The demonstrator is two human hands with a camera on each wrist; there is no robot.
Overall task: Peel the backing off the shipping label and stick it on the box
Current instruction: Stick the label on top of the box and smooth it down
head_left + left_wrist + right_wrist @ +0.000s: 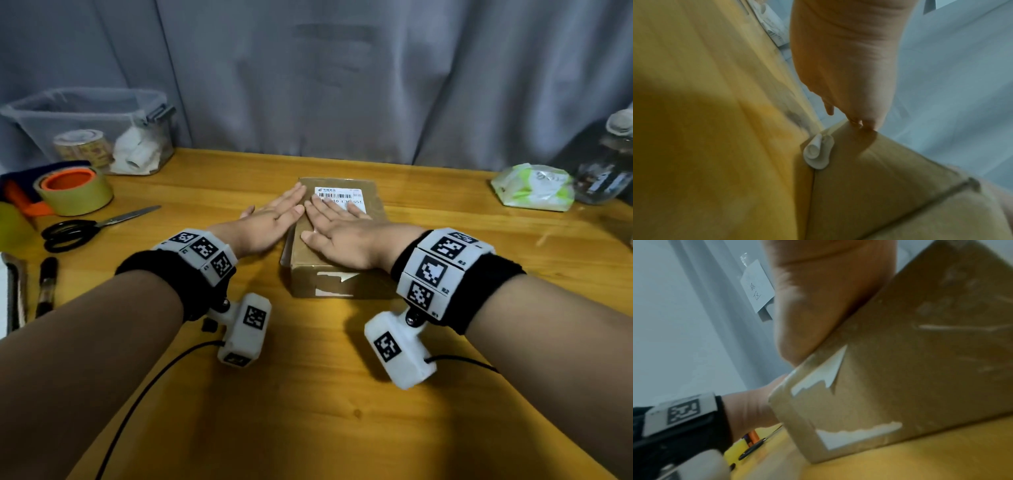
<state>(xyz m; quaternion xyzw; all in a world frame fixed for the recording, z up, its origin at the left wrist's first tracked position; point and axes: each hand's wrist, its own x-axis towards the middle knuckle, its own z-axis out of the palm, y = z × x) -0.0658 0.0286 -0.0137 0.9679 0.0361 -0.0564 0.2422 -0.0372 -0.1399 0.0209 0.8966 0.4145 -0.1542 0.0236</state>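
So both flat palms press the shipping label onto the box.

Left hand and right hand lie open; box runs lengthwise away from the person, bare worktop all round.

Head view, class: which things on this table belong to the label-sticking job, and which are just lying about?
Job:
box
shipping label
left hand
right hand

Lying about:
tape roll
scissors
clear tub
wipes packet
glass jar
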